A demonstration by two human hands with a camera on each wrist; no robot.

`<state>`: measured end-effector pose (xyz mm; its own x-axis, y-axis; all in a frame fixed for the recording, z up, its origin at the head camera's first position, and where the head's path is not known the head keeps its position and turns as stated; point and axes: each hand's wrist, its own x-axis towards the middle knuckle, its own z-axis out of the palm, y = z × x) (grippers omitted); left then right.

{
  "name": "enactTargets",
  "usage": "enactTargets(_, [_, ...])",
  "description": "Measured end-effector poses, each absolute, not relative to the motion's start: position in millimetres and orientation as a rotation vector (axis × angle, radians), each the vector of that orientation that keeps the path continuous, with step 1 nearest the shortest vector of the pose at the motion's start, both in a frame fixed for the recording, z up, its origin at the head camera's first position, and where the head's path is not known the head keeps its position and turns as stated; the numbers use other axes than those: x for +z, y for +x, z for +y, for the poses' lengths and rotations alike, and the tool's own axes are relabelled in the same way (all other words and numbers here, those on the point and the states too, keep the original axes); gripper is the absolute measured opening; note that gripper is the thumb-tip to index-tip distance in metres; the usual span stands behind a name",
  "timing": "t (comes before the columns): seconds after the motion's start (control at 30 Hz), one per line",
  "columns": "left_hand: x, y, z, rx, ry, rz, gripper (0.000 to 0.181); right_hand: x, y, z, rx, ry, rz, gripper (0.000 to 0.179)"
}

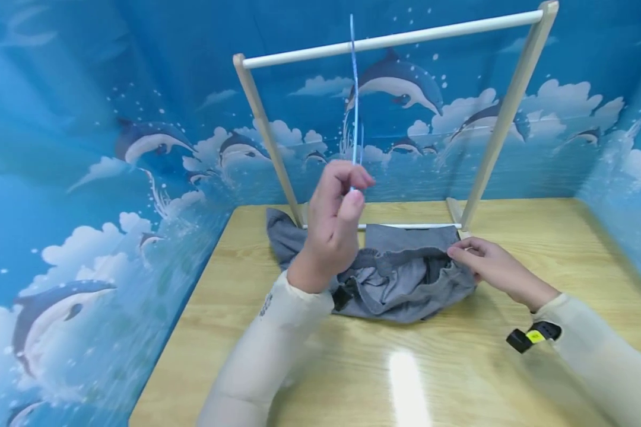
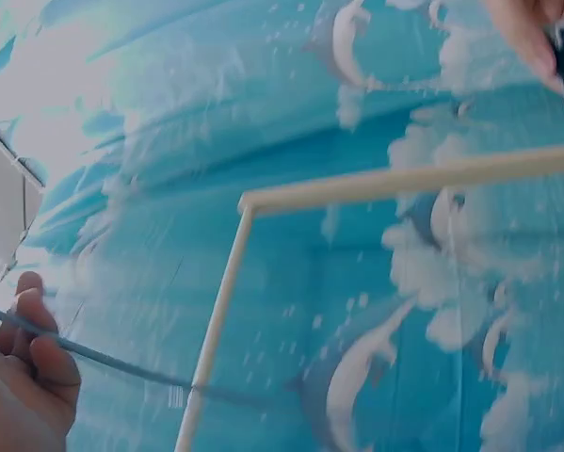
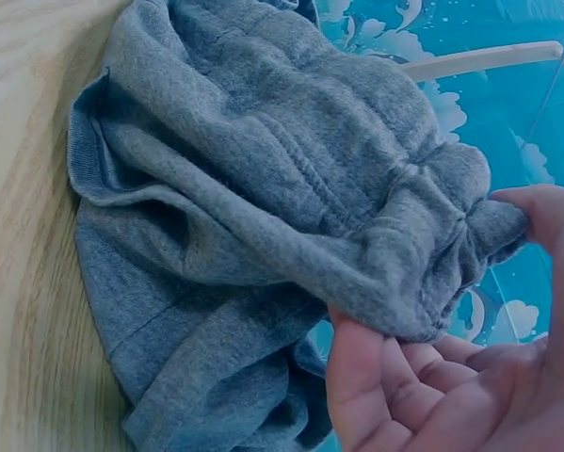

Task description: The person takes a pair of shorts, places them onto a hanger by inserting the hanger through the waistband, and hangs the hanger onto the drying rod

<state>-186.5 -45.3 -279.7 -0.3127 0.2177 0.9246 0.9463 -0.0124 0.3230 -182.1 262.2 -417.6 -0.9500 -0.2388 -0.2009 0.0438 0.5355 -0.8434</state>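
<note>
My left hand [image 1: 328,228] is raised above the table and pinches a thin blue clothes hanger [image 1: 355,101], which stands upright and almost edge-on in the head view. In the left wrist view the hanger [image 2: 121,363] shows as a slim bar crossing the fingers. Below, a pair of grey trousers [image 1: 406,296] lies bunched on the table, its gathered waistband open toward me. At the right end of that waistband my right hand [image 1: 488,267] pinches the cloth between thumb and fingers. The right wrist view shows the gathered grey fabric [image 3: 291,179] close up.
Behind the trousers stands a rack with a white top bar [image 1: 395,40], wooden side posts [image 1: 504,118] and a low white bar [image 1: 406,226]. A blue dolphin-print curtain [image 1: 155,142] surrounds the wooden table [image 1: 235,284]. Black straps sit at both wrists.
</note>
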Motion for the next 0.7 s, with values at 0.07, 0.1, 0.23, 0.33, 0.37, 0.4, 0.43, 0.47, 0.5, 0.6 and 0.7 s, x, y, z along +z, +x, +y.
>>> enactTargets(0.07, [-280.6,-184.9,-58.7,-1.423,-1.150,-1.537,0.023,-419.2,-182.4,262.9,-1.377,-0.165,2.488,0.061])
enactTargets(0.1, [-281.4,-184.5,-65.6,-1.448,-1.098,-1.515,0.021,-419.8,-182.6,262.9,-1.374,-0.167,2.492,0.060])
enactTargets(0.23, [-287.5,-185.6,-92.3,-1.545,-0.942,-1.473,0.020,-422.1,-184.7,262.4,-1.360,-0.174,2.509,0.061])
enactTargets(0.33, [-294.3,-189.1,-106.4,-1.591,-0.874,-1.460,0.021,-422.4,-185.6,262.2,-1.361,-0.170,2.510,0.062])
enactTargets(0.37, [-296.6,-190.2,-109.8,-1.607,-0.855,-1.455,0.021,-422.2,-185.6,262.2,-1.363,-0.168,2.507,0.062])
enactTargets(0.4, [-298.9,-191.4,-113.4,-1.620,-0.833,-1.458,0.021,-422.0,-185.4,262.1,-1.367,-0.165,2.503,0.062])
enactTargets(0.43, [-300.8,-192.9,-117.0,-1.632,-0.816,-1.462,0.022,-421.8,-185.2,261.9,-1.369,-0.163,2.500,0.062])
enactTargets(0.47, [-302.3,-194.7,-120.5,-1.639,-0.801,-1.470,0.022,-421.5,-185.1,261.7,-1.370,-0.161,2.498,0.063])
enactTargets(0.5, [-303.7,-196.4,-124.0,-1.641,-0.782,-1.480,0.022,-421.2,-184.9,261.7,-1.372,-0.159,2.496,0.063])
enactTargets(0.6, [-306.1,-202.2,-133.9,-1.636,-0.716,-1.498,0.023,-420.1,-184.0,261.8,-1.372,-0.152,2.495,0.062])
enactTargets(0.7, [-309.0,-205.4,-142.7,-1.628,-0.631,-1.486,0.021,-419.0,-183.5,262.1,-1.375,-0.143,2.492,0.063])
